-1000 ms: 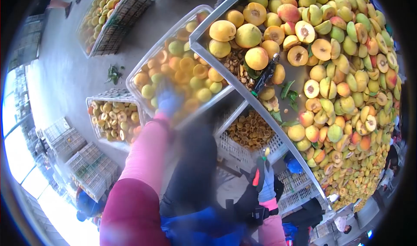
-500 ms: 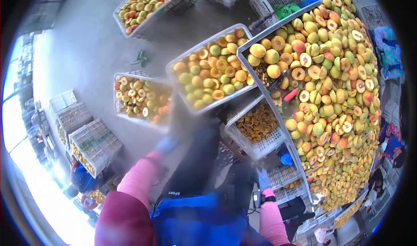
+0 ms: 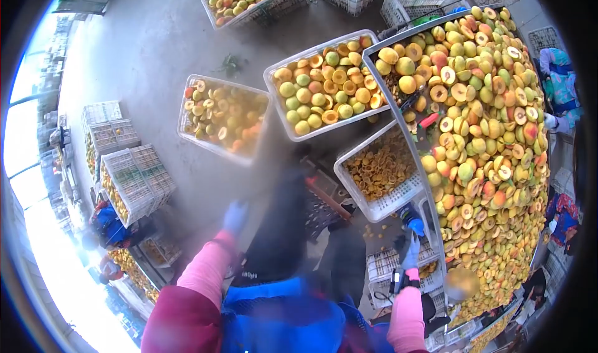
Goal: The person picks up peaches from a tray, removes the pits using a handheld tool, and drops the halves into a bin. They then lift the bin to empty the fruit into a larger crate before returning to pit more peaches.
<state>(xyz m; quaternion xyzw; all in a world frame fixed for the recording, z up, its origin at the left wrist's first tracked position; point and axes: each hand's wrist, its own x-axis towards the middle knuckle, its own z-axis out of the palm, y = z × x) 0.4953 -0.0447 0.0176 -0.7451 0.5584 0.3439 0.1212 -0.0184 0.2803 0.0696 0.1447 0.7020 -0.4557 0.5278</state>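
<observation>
My left hand (image 3: 235,217), in a pale blue-grey glove, hangs over the floor left of my dark trouser leg; its fingers are blurred. My right hand (image 3: 410,253), gloved alike, reaches forward beside the metal table edge with its fingers stretched out. Their tips are right at a small bright blue object (image 3: 415,226). Ahead of that stands a white crate (image 3: 381,211) with brownish fruit pieces (image 3: 378,166). On the table lies a large heap of halved yellow-red peaches (image 3: 479,141), with a red-handled tool (image 3: 428,120) near the rim.
Another crate of peach halves (image 3: 327,85) touches the table corner; a smaller crate (image 3: 224,117) stands left of it. Stacked crates (image 3: 138,182) and a person in blue (image 3: 109,221) are at far left. Other people (image 3: 562,82) sit along the table's far side.
My right hand has moved forward and right, up to the small blue object. My left hand has swung slightly down and back. The view has shifted, so crates and table appear further right.
</observation>
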